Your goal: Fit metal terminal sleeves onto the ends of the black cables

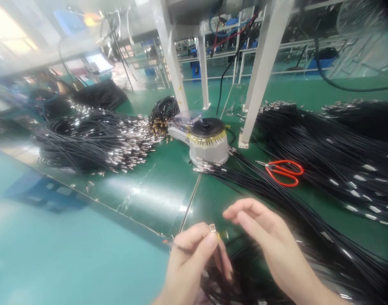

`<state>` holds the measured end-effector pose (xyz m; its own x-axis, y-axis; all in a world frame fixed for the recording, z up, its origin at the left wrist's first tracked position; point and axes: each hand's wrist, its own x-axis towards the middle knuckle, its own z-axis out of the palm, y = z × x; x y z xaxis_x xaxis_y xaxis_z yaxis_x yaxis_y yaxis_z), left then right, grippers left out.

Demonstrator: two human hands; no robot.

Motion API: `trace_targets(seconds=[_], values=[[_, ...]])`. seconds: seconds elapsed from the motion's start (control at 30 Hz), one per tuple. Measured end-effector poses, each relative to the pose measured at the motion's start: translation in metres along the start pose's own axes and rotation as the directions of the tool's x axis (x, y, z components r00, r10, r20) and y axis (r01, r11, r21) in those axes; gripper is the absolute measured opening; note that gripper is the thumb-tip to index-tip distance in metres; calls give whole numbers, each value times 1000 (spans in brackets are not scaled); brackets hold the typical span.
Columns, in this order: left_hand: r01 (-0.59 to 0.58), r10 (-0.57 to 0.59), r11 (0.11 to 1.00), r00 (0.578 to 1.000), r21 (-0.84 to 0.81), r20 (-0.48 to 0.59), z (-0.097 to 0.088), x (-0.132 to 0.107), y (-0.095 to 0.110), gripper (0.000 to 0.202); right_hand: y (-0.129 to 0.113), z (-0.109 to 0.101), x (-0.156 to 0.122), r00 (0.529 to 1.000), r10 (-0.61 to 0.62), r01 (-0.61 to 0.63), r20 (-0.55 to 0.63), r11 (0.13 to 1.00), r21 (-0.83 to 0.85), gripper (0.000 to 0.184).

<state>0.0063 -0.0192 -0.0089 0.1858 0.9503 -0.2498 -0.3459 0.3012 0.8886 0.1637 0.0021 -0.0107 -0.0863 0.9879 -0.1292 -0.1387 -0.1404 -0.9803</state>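
Observation:
Between thumb and forefinger, my left hand (pixel 196 254) grips a black cable near its end. A small metal connector (pixel 212 228) tops that cable end, with a bit of yellow just below it. Another thin cable end with a reddish tip (pixel 165 241) pokes out on the left side of this hand. My right hand (pixel 260 228) hovers to the right of the connector, apart from it, fingers loosely stretched and nothing visible in them. Below both hands, dark cables lie blurred at the table's near side.
A white round tape dispenser (pixel 209 148) with a black top stands mid-table. Red-handled scissors (pixel 284 170) lie to its right. Big cable bundles (pixel 86 140) fill the left, and more black cables (pixel 333 148) spread over the right. White posts (pixel 260 72) rise behind.

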Motion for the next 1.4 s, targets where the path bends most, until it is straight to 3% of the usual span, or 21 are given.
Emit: trace_targets(seconds=[0.13,0.33,0.57,0.83,1.03,1.17,1.4], values=[[0,0,1000,1000,-31,2,1,0,-3,34,-10,5,-2,989,-26,52,146,982,-182,24],[22,-16,996,998,-87,67,-1,0,-6,31,-18,9,-1,983,40,-4,181,981,-195,26],[31,-17,985,996,-171,82,-4,-2,-8,31,-18,8,0,984,46,-8,175,978,-208,26],[122,-136,962,990,-242,-43,1,-4,-2,23,-15,13,-3,970,68,-40,233,992,-123,27],[111,-118,970,993,-217,-18,2,-7,2,23,-10,5,1,986,46,0,160,961,-277,25],[114,-133,968,989,-222,-72,0,-3,1,22,-12,-2,1,995,-36,65,95,947,-314,21],[120,-136,965,989,-235,-54,1,-2,0,24,-13,8,0,982,13,39,187,963,-267,14]])
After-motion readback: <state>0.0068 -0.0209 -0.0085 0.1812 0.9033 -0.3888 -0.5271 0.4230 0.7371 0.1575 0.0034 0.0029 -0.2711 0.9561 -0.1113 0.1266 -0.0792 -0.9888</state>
